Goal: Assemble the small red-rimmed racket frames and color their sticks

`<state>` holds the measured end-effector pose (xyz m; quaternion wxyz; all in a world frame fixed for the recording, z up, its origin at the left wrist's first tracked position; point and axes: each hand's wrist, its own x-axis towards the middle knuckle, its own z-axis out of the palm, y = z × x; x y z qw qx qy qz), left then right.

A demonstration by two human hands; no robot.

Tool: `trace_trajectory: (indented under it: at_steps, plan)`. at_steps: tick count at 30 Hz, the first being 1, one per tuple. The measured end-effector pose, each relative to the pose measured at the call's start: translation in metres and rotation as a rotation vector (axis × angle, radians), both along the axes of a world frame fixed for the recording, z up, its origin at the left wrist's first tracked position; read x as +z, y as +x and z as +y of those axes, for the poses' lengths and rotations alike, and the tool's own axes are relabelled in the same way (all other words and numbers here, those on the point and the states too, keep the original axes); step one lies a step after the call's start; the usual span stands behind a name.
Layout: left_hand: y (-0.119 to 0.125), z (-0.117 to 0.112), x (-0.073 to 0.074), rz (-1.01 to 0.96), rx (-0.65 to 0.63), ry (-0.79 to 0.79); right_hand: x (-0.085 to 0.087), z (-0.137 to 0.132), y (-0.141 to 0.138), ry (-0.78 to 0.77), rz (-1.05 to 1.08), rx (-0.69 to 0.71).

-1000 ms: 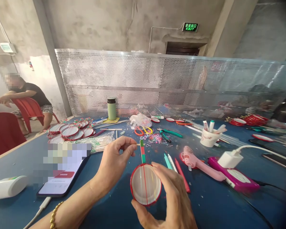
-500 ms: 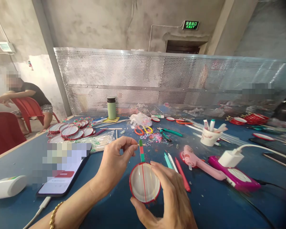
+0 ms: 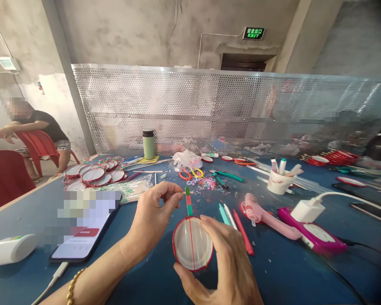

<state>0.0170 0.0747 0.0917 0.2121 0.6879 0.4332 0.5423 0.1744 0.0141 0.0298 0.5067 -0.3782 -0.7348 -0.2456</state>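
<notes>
My right hand (image 3: 230, 254) grips a round white disc with a red rim (image 3: 184, 243), thumb at its lower edge and fingers along its right side. A thin red line runs down the disc's face. From its top sticks up a narrow strip (image 3: 189, 204) banded green and pink. My left hand (image 3: 158, 212) is pinched at the strip's top, on a small pale stick (image 3: 184, 192) that crosses behind the strip; most of this stick is hidden by my fingers.
Left are a phone (image 3: 82, 233), a white bottle (image 3: 11, 250) and piled red-rimmed discs (image 3: 93, 174). Beyond lie scissors (image 3: 186, 174), pliers (image 3: 227, 176) and small coloured rings. To the right are pens (image 3: 243, 233), a pink glue gun (image 3: 269, 218), a purple power strip (image 3: 320, 237) and a pen cup (image 3: 277, 183).
</notes>
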Motion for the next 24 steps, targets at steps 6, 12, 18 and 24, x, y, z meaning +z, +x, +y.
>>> trace_trajectory:
  at_steps: [6,12,18,24]
  plan:
    - [-0.0004,0.0003,-0.0008,0.013,-0.001,-0.002,0.0011,-0.0009,0.0002,0.010,-0.007,-0.004]
    - [-0.0003,-0.0009,-0.0010,0.009,-0.012,-0.001,0.0038,-0.0018,0.0007,0.000,-0.027,-0.016]
    - [-0.0006,-0.0008,-0.0009,0.009,-0.017,-0.008,0.0083,-0.0010,0.0011,0.041,-0.064,-0.016]
    - [-0.0002,0.0004,-0.0010,0.012,-0.009,-0.002,0.0080,-0.0014,0.0006,0.043,-0.058,-0.022]
